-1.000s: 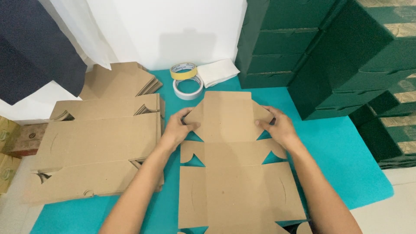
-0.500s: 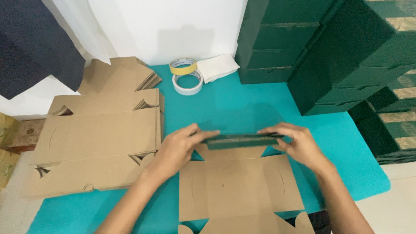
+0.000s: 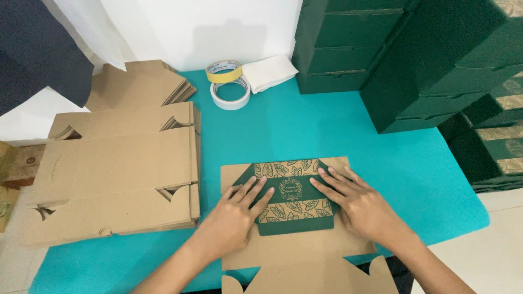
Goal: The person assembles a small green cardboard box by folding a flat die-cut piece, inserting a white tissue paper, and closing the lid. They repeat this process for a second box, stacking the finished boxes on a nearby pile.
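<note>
Head view showed the left hand (image 3: pixel 231 220) and right hand (image 3: pixel 362 207), fingers spread flat with no grip closed, pressing a green leaf-printed flap (image 3: pixel 291 197) down onto the brown box blank (image 3: pixel 294 256) on the teal bench (image 3: pixel 305 130). One fold seemed made; other flaps lay flat. Flat blanks (image 3: pixel 114 179), tape rolls (image 3: pixel 229 84) and finished green boxes (image 3: pixel 414 65) lay around.

Folded flap (image 3: pixel 294 204) on cardboard blank (image 3: pixel 305 247); flat stack (image 3: pixel 114 179) left, tape rolls (image 3: pixel 230 87) behind
</note>
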